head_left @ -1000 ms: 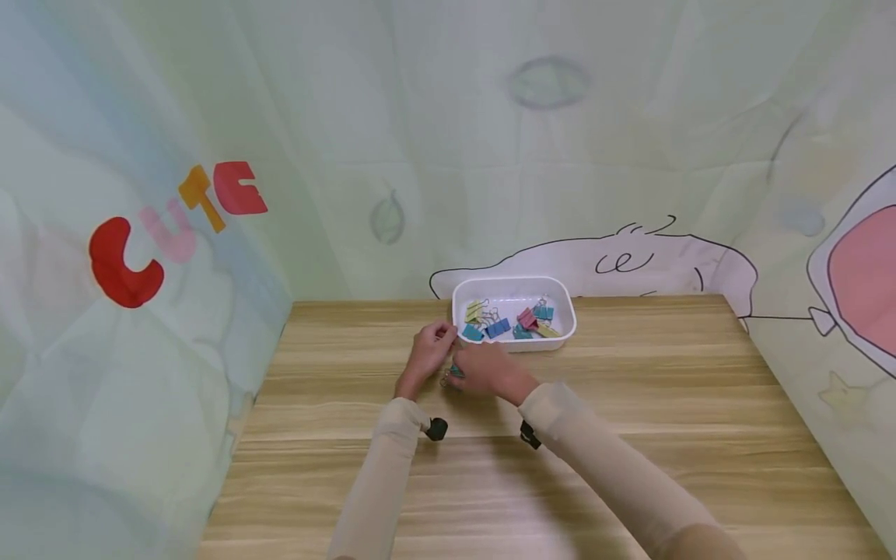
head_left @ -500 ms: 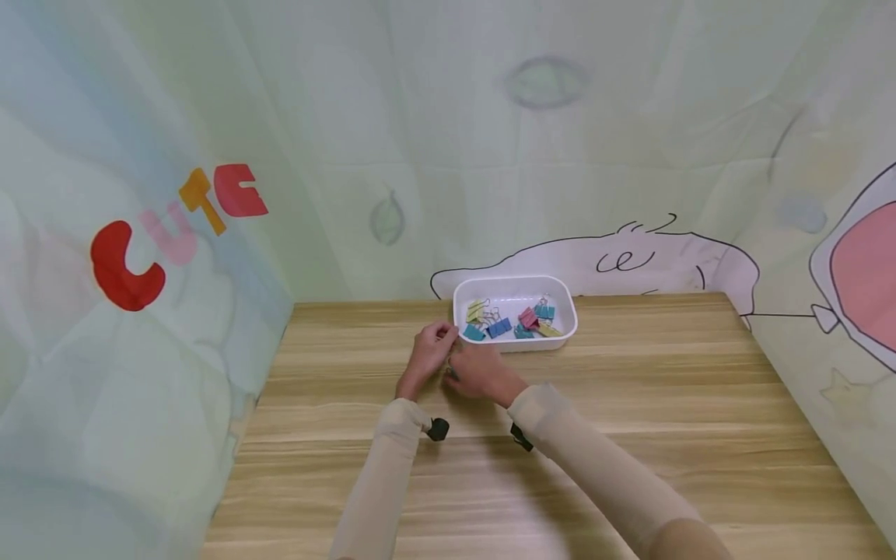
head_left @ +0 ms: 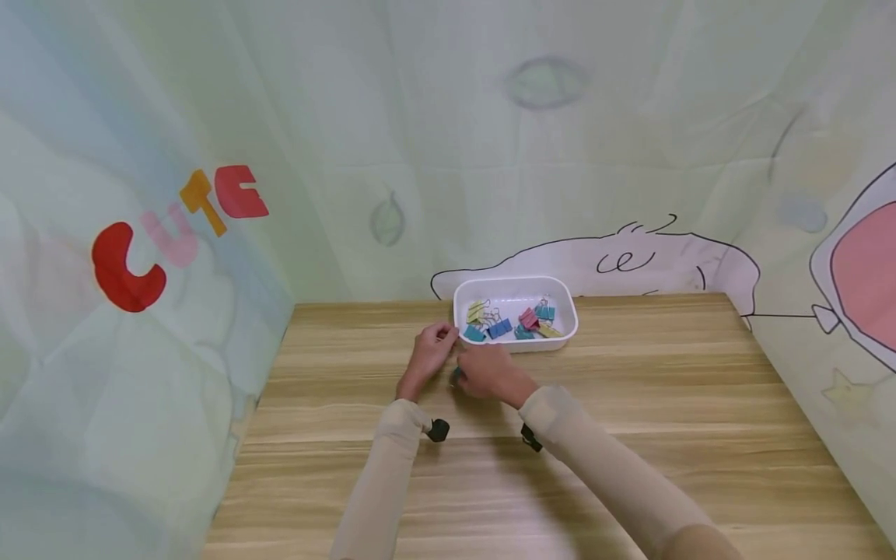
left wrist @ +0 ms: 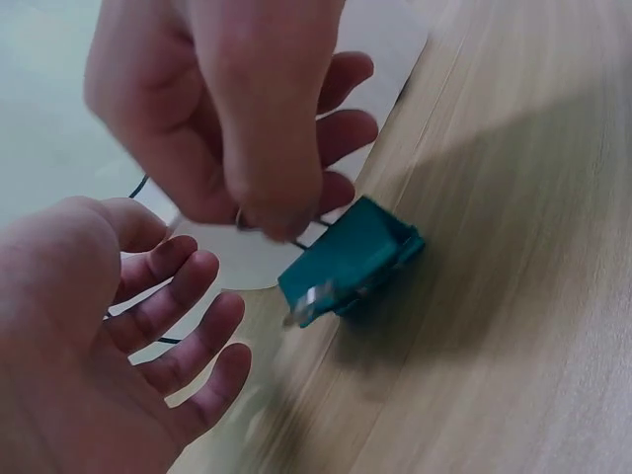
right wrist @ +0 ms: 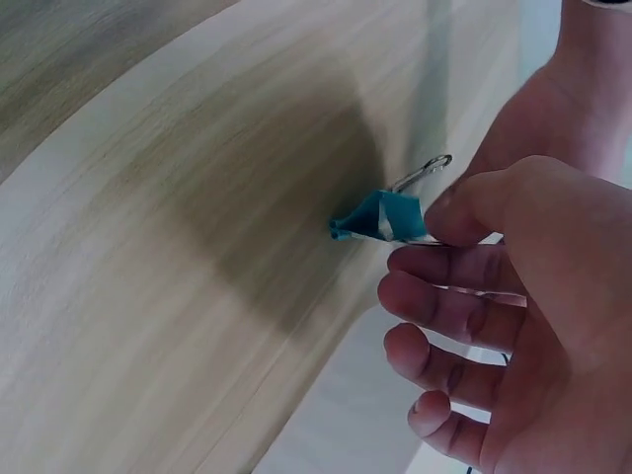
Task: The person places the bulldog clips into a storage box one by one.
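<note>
A teal binder clip (left wrist: 351, 259) stands on the wooden table (head_left: 630, 404), just in front of a white tray (head_left: 568, 325). My right hand (left wrist: 276, 222) pinches the clip's wire handle between thumb and forefinger; the right wrist view shows the clip (right wrist: 380, 217) at its fingertips (right wrist: 456, 212). In the head view only a sliver of the clip (head_left: 456, 378) peeks out left of the right hand (head_left: 463, 375). My left hand (left wrist: 178, 316) hovers beside it with loosely curled fingers and holds nothing. It sits near the tray's front left corner (head_left: 441, 336).
The tray holds several coloured binder clips (head_left: 514, 320): yellow, blue, pink, teal. It stands at the table's far edge against a printed fabric backdrop (head_left: 546, 155), which also closes off the left and right sides. Bare table lies nearer me.
The right hand shifted slightly left and then back right with the clip. The left hand has stayed by the tray's corner.
</note>
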`<state>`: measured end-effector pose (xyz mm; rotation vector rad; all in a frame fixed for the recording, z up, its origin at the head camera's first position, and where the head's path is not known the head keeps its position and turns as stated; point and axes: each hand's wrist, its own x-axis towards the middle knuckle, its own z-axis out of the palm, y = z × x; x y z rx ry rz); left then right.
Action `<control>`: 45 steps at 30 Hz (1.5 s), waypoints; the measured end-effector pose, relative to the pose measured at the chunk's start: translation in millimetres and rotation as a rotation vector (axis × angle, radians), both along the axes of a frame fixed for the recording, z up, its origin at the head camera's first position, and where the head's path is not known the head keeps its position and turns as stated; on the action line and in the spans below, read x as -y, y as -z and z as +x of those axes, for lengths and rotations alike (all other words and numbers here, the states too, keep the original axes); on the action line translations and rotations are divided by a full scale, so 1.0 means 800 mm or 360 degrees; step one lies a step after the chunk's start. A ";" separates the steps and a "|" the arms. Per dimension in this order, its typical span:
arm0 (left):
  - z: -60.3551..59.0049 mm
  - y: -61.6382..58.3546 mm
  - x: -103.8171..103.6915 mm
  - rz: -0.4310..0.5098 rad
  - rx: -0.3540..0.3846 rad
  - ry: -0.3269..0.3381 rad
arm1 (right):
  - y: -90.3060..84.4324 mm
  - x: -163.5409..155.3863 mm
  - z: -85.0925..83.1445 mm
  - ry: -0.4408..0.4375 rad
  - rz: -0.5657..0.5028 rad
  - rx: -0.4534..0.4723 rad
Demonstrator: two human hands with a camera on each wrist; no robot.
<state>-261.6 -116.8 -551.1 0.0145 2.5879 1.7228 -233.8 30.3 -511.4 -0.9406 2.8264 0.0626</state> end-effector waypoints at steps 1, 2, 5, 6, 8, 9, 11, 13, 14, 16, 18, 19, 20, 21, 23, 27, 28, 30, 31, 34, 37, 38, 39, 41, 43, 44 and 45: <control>0.000 0.001 0.000 -0.0004 0.0005 0.0001 | 0.000 -0.002 -0.001 0.0009 -0.0012 0.0022; -0.001 0.002 0.000 -0.0005 0.0006 0.0001 | 0.001 -0.005 -0.002 0.0016 -0.0020 0.0040; -0.002 0.005 0.001 -0.0009 -0.0008 -0.0008 | -0.001 -0.011 -0.003 0.0041 -0.0056 0.0110; -0.002 0.005 0.001 -0.0009 -0.0009 -0.0013 | -0.002 -0.014 -0.003 0.0055 -0.0066 0.0131; -0.001 0.005 0.002 -0.0008 -0.0011 -0.0020 | -0.007 -0.018 -0.003 0.0078 -0.0083 0.0165; 0.000 0.005 0.001 -0.0007 -0.0009 -0.0022 | -0.011 -0.020 -0.002 0.0086 -0.0086 0.0179; 0.001 0.004 0.001 -0.0005 -0.0005 -0.0021 | -0.016 -0.024 -0.002 0.0103 -0.0088 0.0197; 0.001 0.004 0.002 0.0000 -0.0011 -0.0014 | -0.021 -0.028 -0.003 0.0108 -0.0081 0.0193; 0.001 0.003 0.002 0.0004 -0.0015 -0.0010 | -0.023 -0.030 -0.004 0.0108 -0.0074 0.0184; 0.002 0.003 0.003 0.0010 -0.0024 -0.0001 | -0.026 -0.034 -0.005 0.0100 -0.0057 0.0150; 0.002 0.004 0.003 0.0009 -0.0030 0.0008 | -0.029 -0.038 -0.006 0.0091 -0.0059 0.0113; 0.002 0.004 0.003 0.0006 -0.0030 0.0013 | -0.031 -0.041 -0.007 0.0084 -0.0060 0.0094; 0.002 0.004 0.004 0.0005 -0.0029 0.0016 | -0.033 -0.043 -0.007 0.0074 -0.0061 0.0072; 0.002 0.005 0.004 0.0005 -0.0027 0.0020 | -0.036 -0.045 -0.008 0.0064 -0.0065 0.0061; 0.002 0.006 0.005 0.0005 -0.0020 0.0021 | -0.043 -0.050 -0.009 0.0048 -0.0080 0.0035; 0.001 0.007 0.005 -0.0003 -0.0012 0.0019 | -0.059 -0.058 -0.012 0.0007 -0.0106 -0.0008; 0.001 0.007 0.005 -0.0009 -0.0014 0.0017 | -0.063 -0.060 -0.013 0.0003 -0.0116 -0.0012; 0.001 0.007 0.004 -0.0022 -0.0019 0.0019 | -0.070 -0.064 -0.016 -0.0003 -0.0137 -0.0005; 0.001 0.007 0.004 -0.0030 -0.0020 0.0020 | -0.073 -0.065 -0.018 0.0002 -0.0146 0.0006; 0.001 0.005 0.003 -0.0033 -0.0016 0.0021 | -0.080 -0.071 -0.025 0.0028 -0.0153 0.0023; 0.001 0.004 0.001 -0.0030 -0.0002 0.0022 | -0.091 -0.076 -0.034 0.0062 -0.0139 0.0012; 0.001 0.004 0.001 -0.0028 0.0001 0.0021 | -0.095 -0.078 -0.037 0.0071 -0.0131 0.0003; 0.000 0.004 0.001 -0.0026 0.0002 0.0022 | -0.099 -0.080 -0.040 0.0078 -0.0121 -0.0008; 0.000 0.003 0.000 -0.0024 0.0008 0.0023 | -0.108 -0.084 -0.046 0.0099 -0.0108 -0.0016; 0.000 0.002 -0.001 -0.0014 0.0013 0.0024 | -0.114 -0.087 -0.053 0.0105 -0.0100 -0.0023; 0.000 0.001 -0.001 -0.0015 0.0016 0.0024 | -0.117 -0.089 -0.056 0.0111 -0.0096 -0.0015; 0.000 0.001 -0.001 -0.0014 0.0018 0.0026 | -0.119 -0.090 -0.059 0.0118 -0.0090 -0.0010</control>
